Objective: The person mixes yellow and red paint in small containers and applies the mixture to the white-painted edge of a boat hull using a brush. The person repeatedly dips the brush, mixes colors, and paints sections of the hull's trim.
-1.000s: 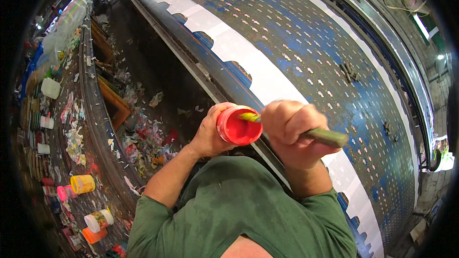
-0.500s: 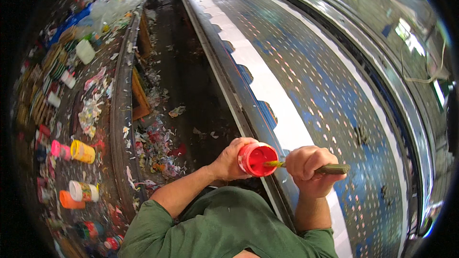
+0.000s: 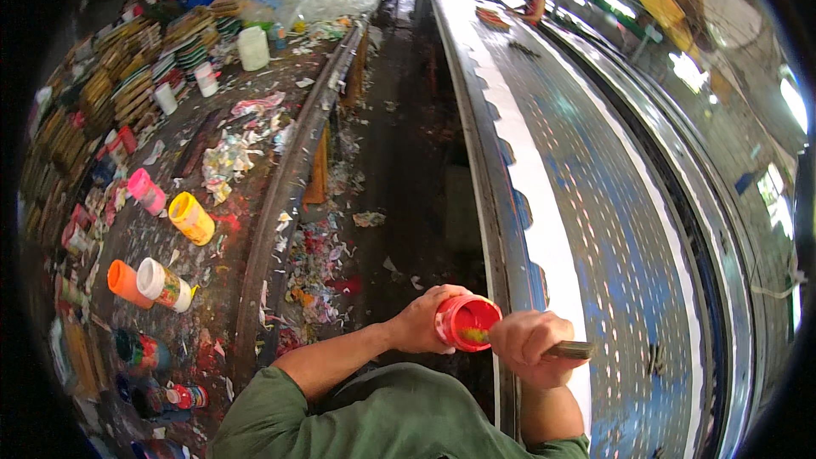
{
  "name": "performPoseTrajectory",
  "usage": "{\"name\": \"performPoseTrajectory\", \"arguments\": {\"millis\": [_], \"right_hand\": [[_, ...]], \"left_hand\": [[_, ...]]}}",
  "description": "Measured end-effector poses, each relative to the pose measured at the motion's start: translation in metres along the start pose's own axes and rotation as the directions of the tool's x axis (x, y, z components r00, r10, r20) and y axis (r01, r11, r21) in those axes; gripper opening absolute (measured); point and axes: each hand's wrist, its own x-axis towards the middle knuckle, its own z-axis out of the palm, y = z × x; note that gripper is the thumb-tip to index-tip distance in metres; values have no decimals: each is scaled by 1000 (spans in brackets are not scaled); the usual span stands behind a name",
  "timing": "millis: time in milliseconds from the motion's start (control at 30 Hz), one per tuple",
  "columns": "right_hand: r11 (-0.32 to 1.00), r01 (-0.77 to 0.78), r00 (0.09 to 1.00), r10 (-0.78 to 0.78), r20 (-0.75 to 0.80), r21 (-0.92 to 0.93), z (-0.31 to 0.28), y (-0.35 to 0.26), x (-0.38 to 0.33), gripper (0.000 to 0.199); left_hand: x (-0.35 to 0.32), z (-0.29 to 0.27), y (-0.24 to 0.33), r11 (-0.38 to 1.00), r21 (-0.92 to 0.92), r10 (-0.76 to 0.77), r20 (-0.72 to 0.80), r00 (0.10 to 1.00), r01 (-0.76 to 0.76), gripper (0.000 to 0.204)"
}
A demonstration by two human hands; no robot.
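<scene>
My left hand [image 3: 418, 321] wraps round the side of a red tub [image 3: 442, 324]. The tub is tilted so that its mouth shows, with red paint inside. My right hand [image 3: 529, 345] is closed on a wooden-handled tool [image 3: 573, 349]. The handle's butt sticks out to the right of the fist. On the other side, the tool's yellow-green smeared end reaches into the tub's mouth; its tip is in the paint, and its exact shape cannot be made out.
A long printing table [image 3: 629, 289] with rows of small pale marks runs away at right. On the paint-stained bench [image 3: 229, 246] at left stand a yellow tub [image 3: 192, 219], a pink tub [image 3: 146, 192] and a white tub [image 3: 165, 286]. A person [image 3: 535, 4] is at the far end.
My view has swung up and left, bringing more of the bench and a far person into sight. The tool reaches deeper into the tub, with my right fist closer to its rim.
</scene>
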Motion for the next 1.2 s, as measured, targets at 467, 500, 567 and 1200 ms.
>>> {"name": "performPoseTrajectory", "arguments": {"millis": [467,500,567,1200], "right_hand": [[998,32,999,-31,29,-53,17,114,115,83],[993,93,996,-94,-1,-74,23,129,117,81],[998,57,998,-56,-32,23,38,149,114,80],[954,-114,933,7,359,277,27,166,162,86]], "left_hand": [[-10,-142,-40,997,62,-41,-117,992,48,108],[-12,-146,-40,996,51,-65,-124,990,72,108],[-11,-158,-39,994,33,-98,-124,987,103,108],[-32,-161,-26,969,40,-199,-452,870,243,105]]}}
